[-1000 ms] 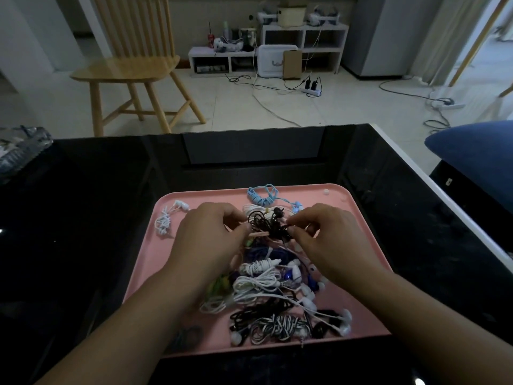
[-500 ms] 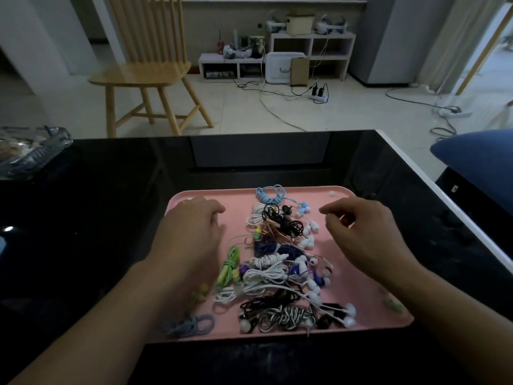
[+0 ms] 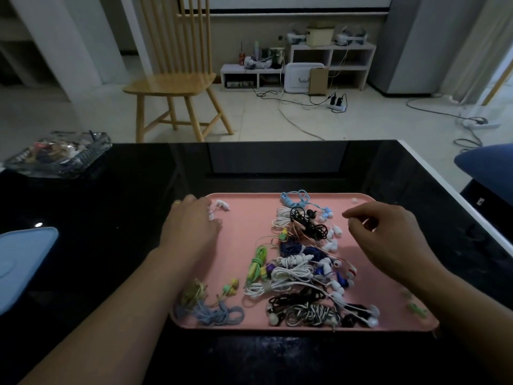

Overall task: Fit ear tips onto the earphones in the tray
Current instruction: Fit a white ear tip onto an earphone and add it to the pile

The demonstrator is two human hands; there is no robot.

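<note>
From the head camera I see the pink tray (image 3: 244, 245) on the black counter (image 3: 111, 218), earphones (image 3: 302, 262) heaped along its middle. My left hand (image 3: 191, 226) lies at the tray's far left corner, fingers curled over a white earphone (image 3: 219, 207). My right hand (image 3: 388, 237) hovers near the far right edge, thumb and forefinger pinched together; whether they hold something I cannot tell.

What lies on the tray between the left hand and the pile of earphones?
In the head view, only bare pink tray separates the left hand from the earphone pile.
</note>
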